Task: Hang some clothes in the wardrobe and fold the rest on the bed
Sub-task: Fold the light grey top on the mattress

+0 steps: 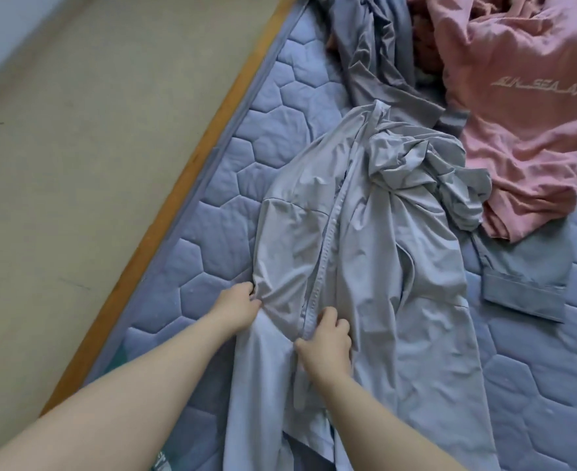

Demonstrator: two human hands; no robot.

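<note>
Jacket (365,232), smooth grey with a zip, is lying on the quilted bed (280,107); left hand (237,305) and right hand (326,345) are pinching it. Pink shirt (518,130) nearby is showing "SEA" lettering.

The mattress (280,107) in front of me has a blue quilted cover stitched in six-sided patches. An orange-brown wooden rail (185,185) runs slantwise along its left edge, and beyond the rail is the beige floor (76,130).

Nearest me, a light grey jacket (365,232) lies lengthwise on the mattress, its zip running down the middle and its upper right part bunched into a crumpled lump. Just right of it a grey-blue cuffed piece (525,277) lies flat, its upper end hidden under other clothes. A pink shirt (518,113) with pale lettering lies rumpled at the top right, touching the jacket's bunched part. A dark grey garment (375,62) lies crumpled at the top, beside the shirt.
</note>
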